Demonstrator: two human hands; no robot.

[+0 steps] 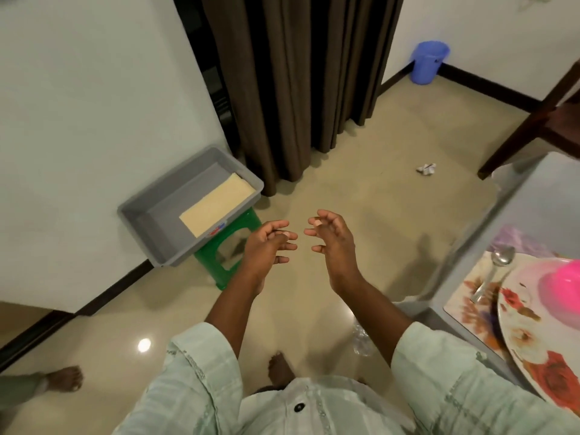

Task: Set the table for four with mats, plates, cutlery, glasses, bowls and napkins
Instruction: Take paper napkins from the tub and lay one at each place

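My left hand and my right hand hover side by side over the floor, fingers loosely curled and holding nothing. To their left a grey tub sits on a green stool and holds a cream folded napkin stack. At the right edge the table carries a floral mat, a floral plate, a pink bowl on the plate and a metal spoon on the mat.
A brown curtain hangs ahead. A blue bin stands in the far corner. Crumpled paper lies on the floor. A dark wooden chair stands by the table. Another person's foot shows at lower left.
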